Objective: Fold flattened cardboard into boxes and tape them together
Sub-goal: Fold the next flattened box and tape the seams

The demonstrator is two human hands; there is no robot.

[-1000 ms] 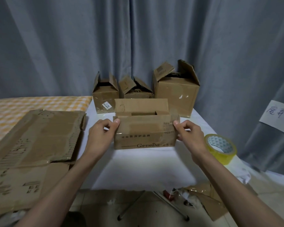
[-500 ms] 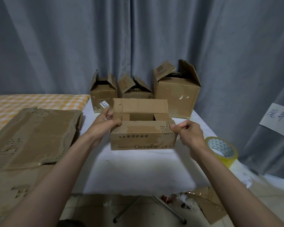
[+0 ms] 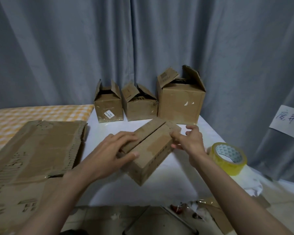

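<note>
A small brown cardboard box (image 3: 153, 150) lies turned at an angle on the white table (image 3: 168, 189), its two top flaps folded down so a seam runs along the top. My left hand (image 3: 112, 153) lies flat on the near left flap, fingers straight, thumb against the box's side. My right hand (image 3: 188, 141) pinches the box's far right end between thumb and fingers. A roll of yellow tape (image 3: 227, 158) stands on the table just right of my right wrist.
Three folded boxes with raised flaps (image 3: 109, 106) (image 3: 139, 106) (image 3: 180, 100) line the table's far edge before a grey curtain. Flattened cardboard sheets (image 3: 37, 150) lie stacked at the left over a yellow checked cloth (image 3: 32, 114). Cardboard scraps (image 3: 210, 209) litter the floor below.
The box's top flaps, open before, are now folded shut. The box has turned from square-on to diagonal. My left hand moved from the box's left end onto its top.
</note>
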